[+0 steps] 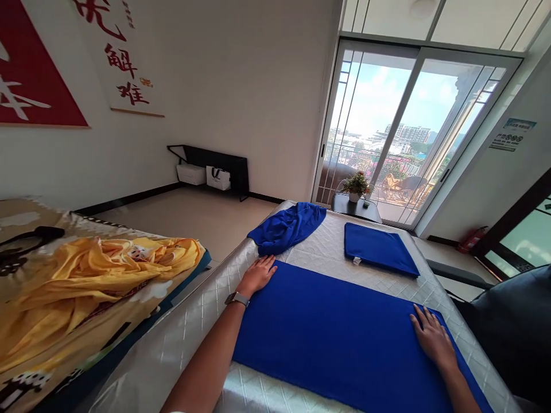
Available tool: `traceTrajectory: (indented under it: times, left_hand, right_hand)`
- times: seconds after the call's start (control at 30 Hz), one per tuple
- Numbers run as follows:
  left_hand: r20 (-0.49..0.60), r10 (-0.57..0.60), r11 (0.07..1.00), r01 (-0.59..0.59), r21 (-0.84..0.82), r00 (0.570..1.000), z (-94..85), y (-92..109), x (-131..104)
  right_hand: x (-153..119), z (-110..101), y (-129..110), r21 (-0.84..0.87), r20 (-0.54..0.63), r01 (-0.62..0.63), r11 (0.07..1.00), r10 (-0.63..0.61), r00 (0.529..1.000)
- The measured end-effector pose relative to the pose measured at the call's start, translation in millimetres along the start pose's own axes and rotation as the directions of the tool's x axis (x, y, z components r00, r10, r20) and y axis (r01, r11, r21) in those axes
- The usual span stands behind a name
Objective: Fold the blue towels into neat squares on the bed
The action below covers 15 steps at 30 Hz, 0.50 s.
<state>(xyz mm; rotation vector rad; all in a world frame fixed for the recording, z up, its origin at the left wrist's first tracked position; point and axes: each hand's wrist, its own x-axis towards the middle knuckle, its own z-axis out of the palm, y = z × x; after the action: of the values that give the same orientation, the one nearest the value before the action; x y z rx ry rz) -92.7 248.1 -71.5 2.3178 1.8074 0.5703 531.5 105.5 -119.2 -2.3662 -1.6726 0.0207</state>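
A blue cloth (336, 327) lies spread flat on the white quilted mattress (327, 241) in front of me. My left hand (258, 274) rests flat on its far left corner, fingers stretched out. Near the right edge of the cloth, my right hand (434, 335) lies palm down with its fingers spread. A crumpled blue cloth (290, 226) sits just beyond my left hand. Farther back on the right is a neatly folded blue cloth (379, 246) with a small white tag at its near edge.
On the left, a rumpled yellow cloth (107, 275) lies on a patterned bed. A low black shelf (215, 166) with white bags stands by the wall. Behind the mattress, a small table (350, 207) holds a potted plant (356, 184) by the sliding glass door. A black chair (520, 321) is at right.
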Motion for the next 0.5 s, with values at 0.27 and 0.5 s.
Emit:
traceTrajectory:
  times: [0.27, 0.5]
  left_hand:
    - [-0.05, -0.027, 0.999, 0.028, 0.027, 0.998, -6.4, 8, -5]
    - [-0.05, 0.12, 0.992, -0.121, -0.024, 0.992, -1.6, 41, -1]
  right_hand:
    - [8, -9, 13, -0.062, 0.006, -0.177, 0.982, 0.178, 0.984]
    - [-4, -20, -111, -0.141, -0.086, 0.028, 0.99, -0.04, 0.995]
